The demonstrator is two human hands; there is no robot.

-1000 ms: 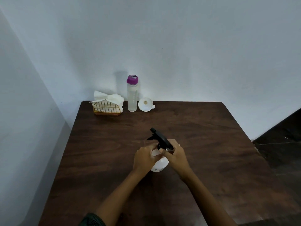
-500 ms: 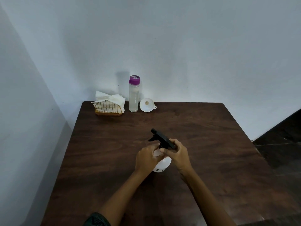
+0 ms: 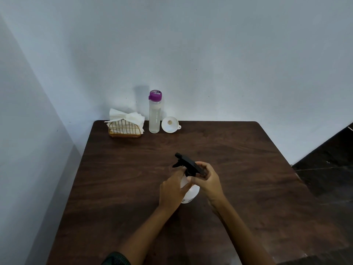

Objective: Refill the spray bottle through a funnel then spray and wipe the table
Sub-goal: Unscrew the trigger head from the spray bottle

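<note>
A white spray bottle [image 3: 191, 194] with a black trigger head [image 3: 186, 163] stands upright in the middle of the dark wooden table [image 3: 118, 180]. My left hand [image 3: 172, 190] wraps the bottle's white body from the left. My right hand [image 3: 207, 181] grips the rear of the black trigger head. At the table's far edge stand a clear water bottle [image 3: 154, 115] with a purple cap, and a white funnel [image 3: 170, 124] lying on its side just right of it.
A gold wire holder with white paper napkins [image 3: 125, 124] sits at the table's back left corner. Pale walls close in behind and to the left. Dark floor [image 3: 328, 165] lies off the table's right edge.
My right hand has shifted its fingers around the trigger head, which has turned slightly. The bottle and my left hand stay in place.
</note>
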